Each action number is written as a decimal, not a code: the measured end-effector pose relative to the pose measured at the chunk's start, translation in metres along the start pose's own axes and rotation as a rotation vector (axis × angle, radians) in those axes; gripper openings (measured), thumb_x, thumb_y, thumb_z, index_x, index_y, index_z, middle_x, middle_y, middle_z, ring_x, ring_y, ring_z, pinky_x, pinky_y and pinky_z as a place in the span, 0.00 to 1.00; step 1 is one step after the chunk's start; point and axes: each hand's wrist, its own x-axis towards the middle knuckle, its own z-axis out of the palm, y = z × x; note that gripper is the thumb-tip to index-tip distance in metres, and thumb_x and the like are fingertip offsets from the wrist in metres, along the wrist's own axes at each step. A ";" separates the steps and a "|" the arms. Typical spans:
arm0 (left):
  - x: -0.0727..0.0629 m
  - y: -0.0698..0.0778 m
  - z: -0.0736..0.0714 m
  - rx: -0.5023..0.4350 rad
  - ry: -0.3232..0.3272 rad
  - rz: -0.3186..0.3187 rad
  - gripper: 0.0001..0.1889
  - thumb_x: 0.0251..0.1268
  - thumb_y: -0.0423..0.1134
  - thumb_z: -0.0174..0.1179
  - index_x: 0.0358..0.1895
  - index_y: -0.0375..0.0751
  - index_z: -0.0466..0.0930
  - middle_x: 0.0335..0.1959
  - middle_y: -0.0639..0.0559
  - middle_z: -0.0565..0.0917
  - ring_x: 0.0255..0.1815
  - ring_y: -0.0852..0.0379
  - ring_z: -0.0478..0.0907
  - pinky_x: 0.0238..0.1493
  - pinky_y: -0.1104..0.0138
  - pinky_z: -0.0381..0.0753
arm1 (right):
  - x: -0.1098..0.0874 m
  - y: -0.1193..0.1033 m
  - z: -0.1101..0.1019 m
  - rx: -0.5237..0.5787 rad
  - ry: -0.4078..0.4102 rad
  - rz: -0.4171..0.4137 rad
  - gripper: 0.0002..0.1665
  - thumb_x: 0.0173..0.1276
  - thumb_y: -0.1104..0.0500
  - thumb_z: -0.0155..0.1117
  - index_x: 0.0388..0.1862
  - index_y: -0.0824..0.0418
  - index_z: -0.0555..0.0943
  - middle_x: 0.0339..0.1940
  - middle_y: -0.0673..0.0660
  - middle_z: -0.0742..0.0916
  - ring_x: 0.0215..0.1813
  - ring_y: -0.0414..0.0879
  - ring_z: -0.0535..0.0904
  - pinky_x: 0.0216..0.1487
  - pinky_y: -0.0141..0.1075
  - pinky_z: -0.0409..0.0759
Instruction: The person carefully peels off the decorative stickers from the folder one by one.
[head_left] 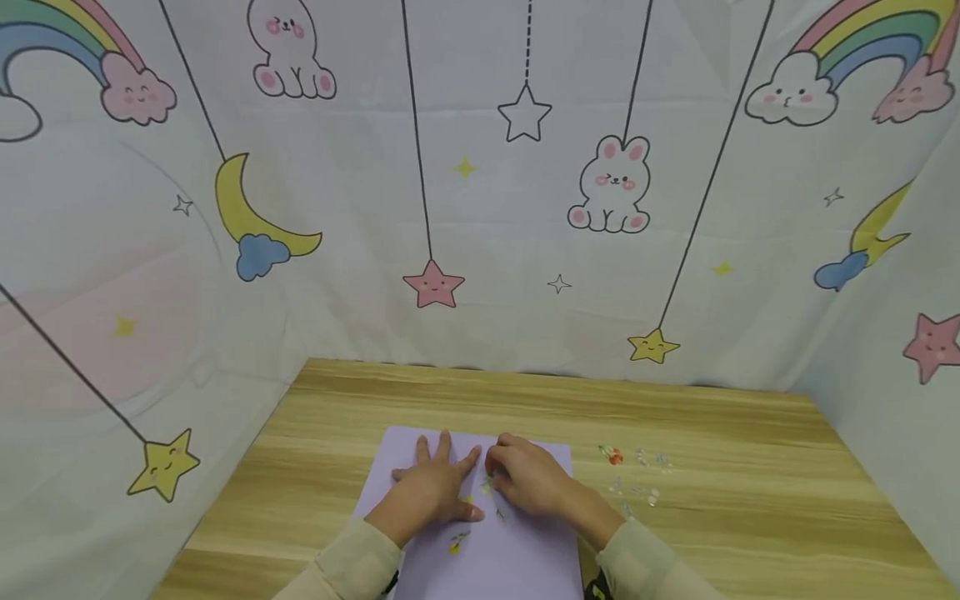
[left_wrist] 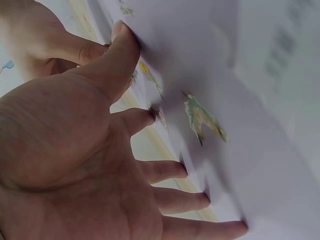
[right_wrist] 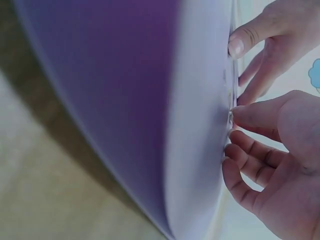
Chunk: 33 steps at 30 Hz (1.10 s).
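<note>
A flat light-purple notebook-like cover [head_left: 517, 558] lies on the wooden table, with several small sticker-like flower pieces on it. My left hand [head_left: 438, 487] rests on its left half, fingers spread and fingertips pressing down. Just below that hand is a yellow flower sticker [head_left: 455, 543]. Close by its thumb, a green-and-yellow sticker [left_wrist: 202, 117] shows large in the left wrist view. On the upper right part, my right hand [head_left: 528, 475] has bent fingers and pinches a small clear-edged sticker [right_wrist: 231, 119] against the surface. The fingertips partly hide this sticker.
Right of the purple cover, a red flower sticker [head_left: 613, 455] and several pale clear stickers [head_left: 652, 497] lie loose on the table [head_left: 720, 533]. A white cloth [head_left: 360, 208] printed with stars and rabbits stands behind and along both sides. Dark objects peek out beneath the forearms.
</note>
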 end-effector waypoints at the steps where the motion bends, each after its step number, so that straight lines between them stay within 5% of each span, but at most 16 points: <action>1: 0.000 0.000 0.000 0.001 0.002 0.002 0.51 0.56 0.66 0.75 0.84 0.61 0.64 0.85 0.31 0.53 0.82 0.19 0.46 0.54 0.16 0.64 | 0.000 0.000 0.000 0.001 -0.005 -0.002 0.06 0.70 0.63 0.74 0.42 0.55 0.86 0.42 0.46 0.81 0.43 0.37 0.77 0.47 0.37 0.82; 21: -0.005 0.006 -0.002 -0.006 0.014 0.000 0.50 0.54 0.67 0.75 0.82 0.62 0.66 0.85 0.32 0.53 0.82 0.20 0.47 0.55 0.17 0.66 | 0.008 0.001 -0.002 0.055 -0.055 0.011 0.13 0.72 0.66 0.70 0.33 0.53 0.76 0.33 0.45 0.73 0.33 0.37 0.70 0.36 0.34 0.72; 33: -0.004 0.002 -0.003 -0.011 0.018 -0.001 0.50 0.55 0.67 0.74 0.83 0.60 0.66 0.85 0.32 0.53 0.82 0.20 0.46 0.56 0.17 0.65 | 0.007 0.001 -0.006 0.132 -0.074 -0.023 0.10 0.70 0.68 0.71 0.36 0.55 0.80 0.36 0.45 0.77 0.37 0.36 0.73 0.41 0.32 0.77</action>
